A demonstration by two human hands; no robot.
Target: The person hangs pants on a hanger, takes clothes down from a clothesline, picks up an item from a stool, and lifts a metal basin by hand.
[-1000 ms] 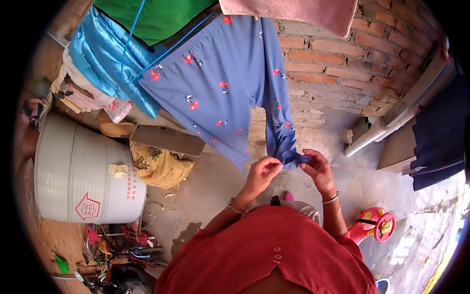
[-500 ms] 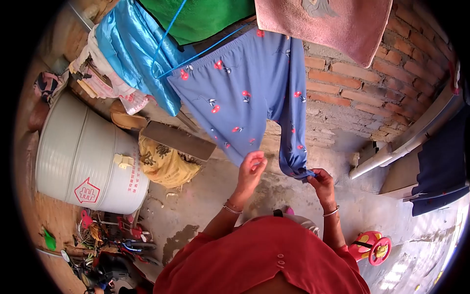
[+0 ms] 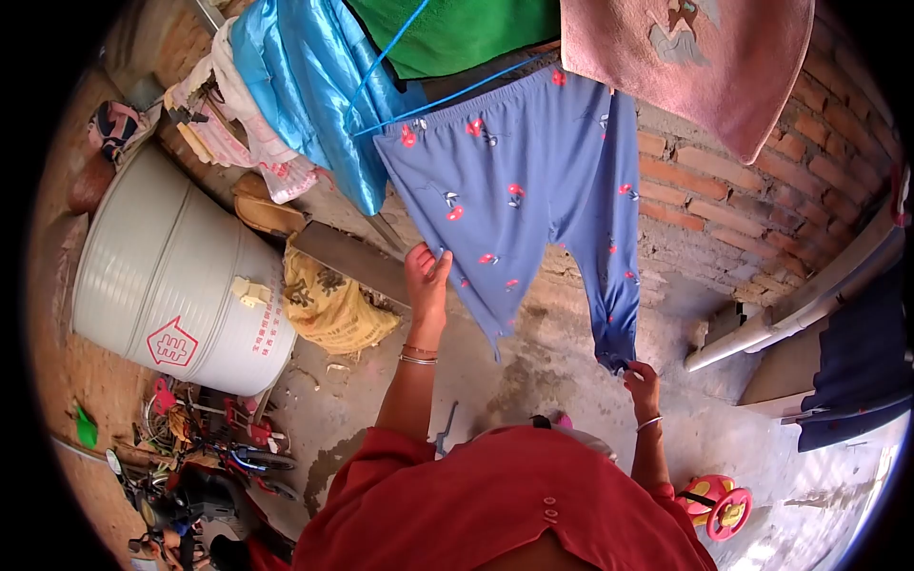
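Note:
Blue pajama pants (image 3: 533,181) with red cherry prints hang by their waistband from a blue cord (image 3: 457,97), between a green cloth (image 3: 457,38) and a pink towel (image 3: 685,67). My left hand (image 3: 426,285) is at the outer edge of the left leg, partway up, its thumb over the fabric and its fingers curled at the edge. My right hand (image 3: 644,383) pinches the bunched hem of the other leg, low on the right. The left leg's lower end hangs loose.
Shiny blue fabric (image 3: 314,95) hangs at left above a large pale drum (image 3: 181,276). A yellow sack (image 3: 333,305) lies beside a dark board (image 3: 357,266). A brick wall (image 3: 733,181) stands behind; white pipes (image 3: 752,333) and a red toy car (image 3: 719,504) are at right.
My left hand has moved up and left, from near the left leg's hem to its outer edge. My right hand keeps the other hem, now slightly lower, and that leg hangs straighter. The view has shifted.

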